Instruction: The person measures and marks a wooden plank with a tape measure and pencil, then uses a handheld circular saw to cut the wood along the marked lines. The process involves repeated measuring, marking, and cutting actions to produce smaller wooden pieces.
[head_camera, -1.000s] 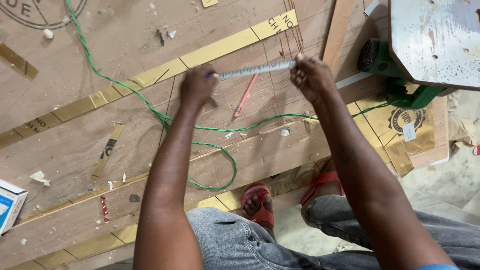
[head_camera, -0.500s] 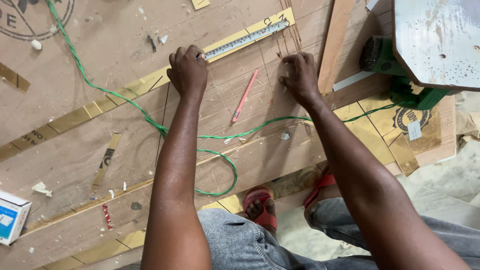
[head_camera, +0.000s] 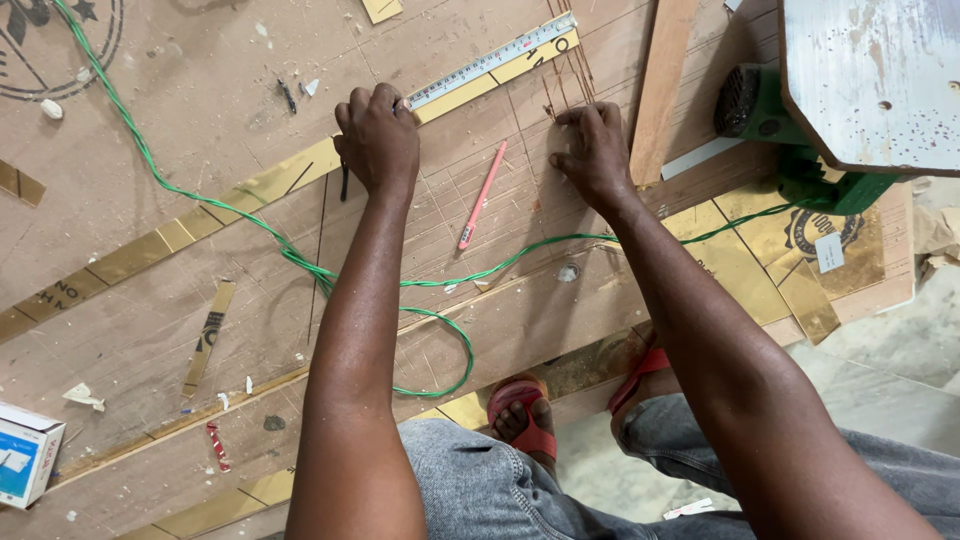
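A: So, starting from the far left, what is there?

B: At the left edge lies a small blue and white box (head_camera: 22, 468), near a short red and white twisted piece (head_camera: 217, 446). A green cord (head_camera: 300, 262) runs from the top left down across the brown board (head_camera: 200, 120) and makes a loop near the person's knees. A long strip of gold tape (head_camera: 150, 245) goes diagonally over the board.

A: And the left hand?

B: The left hand (head_camera: 380, 140) lies knuckles up on the board. Its fingers are curled and close together, and they press on the lower end of a steel ruler (head_camera: 492, 62). The ruler lies flat along the gold tape and goes up to the right. I think a dark pen shows under the hand, but I cannot tell it surely.

A: What is between the hands?

B: A pink pencil (head_camera: 482, 196) lies loose on the board; no hand touches it.

A: And the right hand?

B: The right hand (head_camera: 596, 150) is flat on the board, fingers slightly spread, fingertips at some thin drawn lines. It holds nothing and is apart from the ruler.

A: Further right?

B: A wooden batten (head_camera: 662, 85) stands just beside that hand, then a green machine (head_camera: 790, 130) under a grey plate (head_camera: 870, 70). Below are red sandals (head_camera: 525, 420).
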